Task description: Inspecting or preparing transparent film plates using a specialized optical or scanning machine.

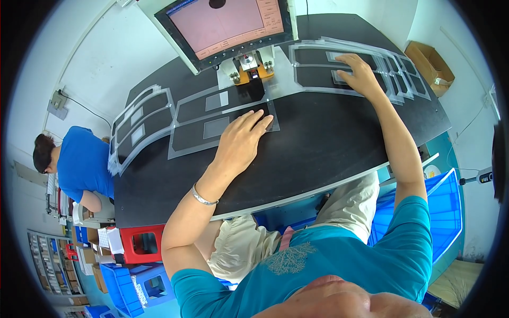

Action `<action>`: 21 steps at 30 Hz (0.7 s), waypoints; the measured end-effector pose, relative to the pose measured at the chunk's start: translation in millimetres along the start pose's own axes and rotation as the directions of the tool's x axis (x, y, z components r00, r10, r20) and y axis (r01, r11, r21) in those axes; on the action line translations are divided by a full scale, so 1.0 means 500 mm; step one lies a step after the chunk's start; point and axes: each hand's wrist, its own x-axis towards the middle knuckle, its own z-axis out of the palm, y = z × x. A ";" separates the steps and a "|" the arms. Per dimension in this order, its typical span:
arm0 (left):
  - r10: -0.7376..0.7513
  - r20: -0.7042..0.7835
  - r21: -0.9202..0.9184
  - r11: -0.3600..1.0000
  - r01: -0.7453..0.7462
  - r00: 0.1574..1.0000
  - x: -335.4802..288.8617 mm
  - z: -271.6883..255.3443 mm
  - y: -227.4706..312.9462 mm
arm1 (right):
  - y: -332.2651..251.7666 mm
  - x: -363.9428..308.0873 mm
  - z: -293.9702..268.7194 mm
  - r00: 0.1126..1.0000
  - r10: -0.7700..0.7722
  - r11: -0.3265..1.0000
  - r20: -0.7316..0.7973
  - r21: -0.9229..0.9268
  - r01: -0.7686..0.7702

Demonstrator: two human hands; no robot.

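Note:
My left hand (241,140) lies with its fingers stretched out on the near right part of a clear-edged plastic sheet (183,150), which has dark windows and small pale rectangles. The sheet's right end reaches under the head of a machine (248,71) with an orange base. At the right, my right hand (363,77) rests over a fanned stack of similar clear sheets (395,79), thumb and fingers apart. Whether its fingertips touch the top sheet I cannot tell. Another pile of such sheets (168,103) lies at the table's left end.
A monitor (228,26) stands above the machine on the black table (318,143). A cardboard box (430,66) sits beyond the right end. A person in blue (85,159) is at the far left. Below are a red stool (127,246) and a blue crate (445,217).

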 end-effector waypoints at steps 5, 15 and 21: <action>0.006 -0.004 -0.018 1.000 -0.006 1.000 -0.001 -0.003 0.006 | -0.005 0.000 0.003 1.000 -0.017 1.000 0.026 0.009 0.017; -0.011 0.003 -0.029 1.000 0.011 1.000 0.000 -0.007 0.008 | -0.011 -0.008 -0.002 0.984 -0.006 1.000 0.180 0.024 0.002; -0.069 0.009 0.031 0.997 0.069 0.998 0.037 0.029 -0.019 | -0.015 -0.010 -0.005 0.974 -0.008 1.000 0.227 0.028 0.002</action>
